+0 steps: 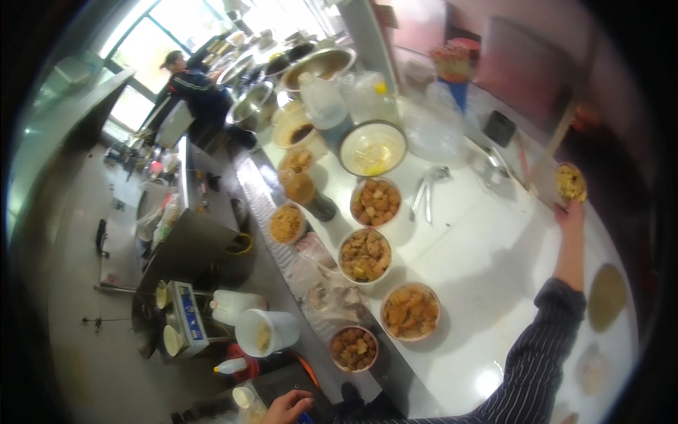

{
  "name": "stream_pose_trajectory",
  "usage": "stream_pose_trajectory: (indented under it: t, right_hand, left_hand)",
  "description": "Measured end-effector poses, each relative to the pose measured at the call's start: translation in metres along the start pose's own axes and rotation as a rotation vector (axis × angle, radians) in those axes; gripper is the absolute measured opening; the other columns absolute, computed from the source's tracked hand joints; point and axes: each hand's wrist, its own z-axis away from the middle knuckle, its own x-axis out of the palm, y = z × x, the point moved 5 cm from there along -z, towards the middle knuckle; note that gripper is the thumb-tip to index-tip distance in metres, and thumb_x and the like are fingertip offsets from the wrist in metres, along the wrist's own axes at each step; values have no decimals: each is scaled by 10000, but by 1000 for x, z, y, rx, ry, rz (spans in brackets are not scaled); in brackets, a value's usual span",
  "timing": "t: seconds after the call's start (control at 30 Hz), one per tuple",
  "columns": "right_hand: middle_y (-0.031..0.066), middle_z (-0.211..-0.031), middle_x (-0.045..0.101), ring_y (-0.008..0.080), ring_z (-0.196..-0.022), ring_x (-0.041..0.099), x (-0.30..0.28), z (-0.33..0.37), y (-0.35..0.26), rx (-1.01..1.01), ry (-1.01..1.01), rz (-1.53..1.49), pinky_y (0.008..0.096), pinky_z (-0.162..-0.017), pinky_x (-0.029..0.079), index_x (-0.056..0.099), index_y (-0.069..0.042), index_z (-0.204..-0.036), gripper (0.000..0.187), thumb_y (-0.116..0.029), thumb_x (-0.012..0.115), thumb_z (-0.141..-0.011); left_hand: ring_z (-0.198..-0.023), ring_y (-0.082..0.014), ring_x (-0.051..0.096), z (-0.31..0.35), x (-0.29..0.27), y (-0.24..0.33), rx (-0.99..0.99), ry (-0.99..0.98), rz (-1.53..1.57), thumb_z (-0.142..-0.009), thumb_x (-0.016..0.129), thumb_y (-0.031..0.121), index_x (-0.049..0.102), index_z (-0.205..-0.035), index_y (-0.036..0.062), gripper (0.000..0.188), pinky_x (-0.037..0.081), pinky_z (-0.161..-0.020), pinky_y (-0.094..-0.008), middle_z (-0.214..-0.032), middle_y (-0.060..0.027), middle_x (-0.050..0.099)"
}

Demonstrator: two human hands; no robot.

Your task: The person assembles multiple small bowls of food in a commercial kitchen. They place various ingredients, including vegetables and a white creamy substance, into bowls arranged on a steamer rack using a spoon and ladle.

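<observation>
One white counter [459,311] takes most of the space, from where I stand. At its far part is a big dark-rimmed bowl [353,145] w/ smth. yellow inside. Next in size, three bowls of brown chunks [412,339] stand in a row, approx. along the L edge. Smaller is the held bowl [556,185], w/ yellowish food; it is at the R side of the counter, well apart from the row. The R hand [571,213] has it in a narrow grip, from the near side. The L hand [289,408] is low, near a pale bottle [245,398], fingers bent; if this grip holds smth., I cannot tell.
</observation>
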Motion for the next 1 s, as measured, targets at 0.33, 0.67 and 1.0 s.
stream_pose_trajectory:
  t: [0.33,0.67,1.0]
  right_hand:
    - [66,-1118,689,151,-887,689,-38,372,-62,-68,-680,869,291,-734,569,529,-62,-1346,428,-274,555,-975]
    - [76,-1424,514,172,-1277,500,7,831,157,632,-1789,900,313,-1063,412,343,-18,-1516,605,-87,570,-960]
    - [148,-1279,624,243,-1082,626,-32,1269,290,1181,-2384,1030,297,-899,506,468,81,-1387,655,-20,497,-741]
  left_hand:
    - [-886,-146,686,-23,22,-15,372,-147,6,-954,672,246,660,-1164,24,306,532,-831,-282,-982,-84,723]
    - [-1321,-241,480,117,-50,-133,628,-259,900,-916,704,230,116,-1583,92,900,414,-1087,-381,-1525,-144,371]
    - [-1041,-182,630,379,-127,-456,780,780,1233,-989,580,327,184,-1570,64,751,518,-863,-308,-1344,-155,537]
